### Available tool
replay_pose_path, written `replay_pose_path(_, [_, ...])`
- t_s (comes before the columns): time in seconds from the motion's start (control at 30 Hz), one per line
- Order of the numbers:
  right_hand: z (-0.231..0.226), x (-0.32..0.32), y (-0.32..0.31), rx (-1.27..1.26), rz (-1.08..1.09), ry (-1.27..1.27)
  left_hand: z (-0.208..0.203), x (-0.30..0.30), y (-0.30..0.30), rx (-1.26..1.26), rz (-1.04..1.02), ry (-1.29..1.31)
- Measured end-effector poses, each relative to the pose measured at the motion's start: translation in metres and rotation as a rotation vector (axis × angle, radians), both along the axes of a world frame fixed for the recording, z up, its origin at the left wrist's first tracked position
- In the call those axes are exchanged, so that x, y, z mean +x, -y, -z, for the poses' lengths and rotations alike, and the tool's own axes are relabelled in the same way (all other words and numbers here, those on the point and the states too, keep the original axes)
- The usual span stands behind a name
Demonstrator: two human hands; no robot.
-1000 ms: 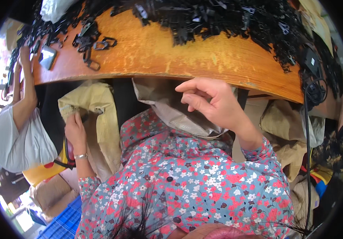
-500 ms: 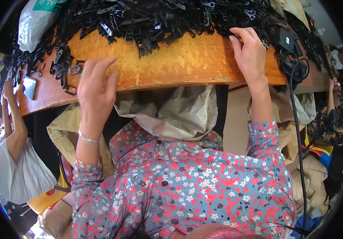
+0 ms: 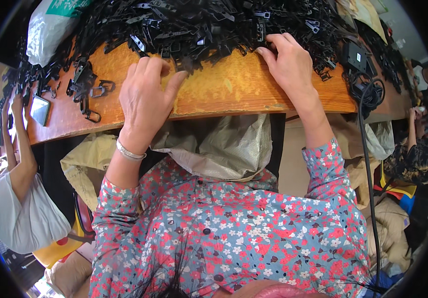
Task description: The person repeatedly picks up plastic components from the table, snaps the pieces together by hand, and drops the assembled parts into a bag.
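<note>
Two hands work at one table [image 3: 214,92], along the near edge of one large pile of black clips [image 3: 199,32], too many to count. The left hand [image 3: 149,99], with one bracelet [image 3: 129,151], has its fingers bent and thumb stuck out; whether it grips a clip cannot be told, as the fingertips are hidden. The right hand [image 3: 289,64] is loose, thumb and forefinger apart at the pile's edge, nothing seen between them. To the left lie one small group of clips [image 3: 80,82], one phone [image 3: 40,110] and one white bag [image 3: 50,42]; to the right, one black box [image 3: 354,57]. One pale sack [image 3: 224,149] hangs open below the table. Two co-workers' arms show at the far left.
</note>
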State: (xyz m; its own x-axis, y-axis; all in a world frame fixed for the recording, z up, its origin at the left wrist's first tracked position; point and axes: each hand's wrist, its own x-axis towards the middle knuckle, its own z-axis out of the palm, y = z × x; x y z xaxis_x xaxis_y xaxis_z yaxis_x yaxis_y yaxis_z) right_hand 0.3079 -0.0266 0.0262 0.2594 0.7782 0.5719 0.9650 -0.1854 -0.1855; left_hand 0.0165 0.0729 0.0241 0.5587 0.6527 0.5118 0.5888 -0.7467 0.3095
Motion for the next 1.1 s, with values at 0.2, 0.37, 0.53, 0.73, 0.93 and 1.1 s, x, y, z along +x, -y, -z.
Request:
replay_pose_path(0.2, [0.0,-0.002,0.004,-0.042,-0.055,0.022,-0.001,0.009,-0.003,0.003,-0.003,0.052])
replay_pose_path(0.37, [-0.006,-0.01,0.029,-0.066,-0.22,-0.265,0.0,0.003,-0.002,0.014,0.006,0.02])
replay_pose_path(0.53, [-0.012,-0.012,0.037,-0.048,-0.275,-0.403,-0.001,-0.005,0.001,-0.006,0.085,0.07])
replay_pose_path(0.73, [-0.018,-0.021,0.038,0.046,-0.315,-0.491,-0.006,-0.01,0.007,-0.052,0.082,0.092])
replay_pose_path(0.93, [-0.017,-0.013,0.033,0.138,-0.328,-0.385,-0.005,-0.009,0.009,-0.053,0.036,0.055])
replay_pose_path(1.1, [-0.015,-0.015,0.034,0.077,-0.341,-0.468,-0.003,-0.009,0.009,-0.048,0.033,0.078])
